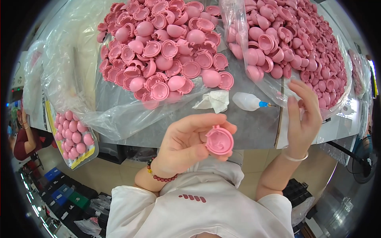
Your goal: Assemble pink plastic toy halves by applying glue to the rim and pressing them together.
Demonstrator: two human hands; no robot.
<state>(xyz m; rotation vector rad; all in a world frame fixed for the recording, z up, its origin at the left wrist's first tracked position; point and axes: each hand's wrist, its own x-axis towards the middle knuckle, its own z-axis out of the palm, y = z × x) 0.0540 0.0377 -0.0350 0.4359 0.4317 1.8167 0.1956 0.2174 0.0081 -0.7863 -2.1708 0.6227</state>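
Observation:
My left hand is closed on a small pink plastic shell, pinched between thumb and fingers. The shell's hollow, rimmed inner side faces up toward me, and a small hinge tab sticks out at its top. Off to the right, my right hand is raised with bent fingers apart and nothing visible in them. It is beside the near edge of a big heap of pink shells in a clear bag. A white squeeze bottle with a blue needle tip lies between my hands, next to a crumpled white tissue.
Another heap of pink shells lies on clear plastic sheeting over the grey table. At the left edge, a tray holds closed pink balls. A black fan stands at right; another person's arm shows far left.

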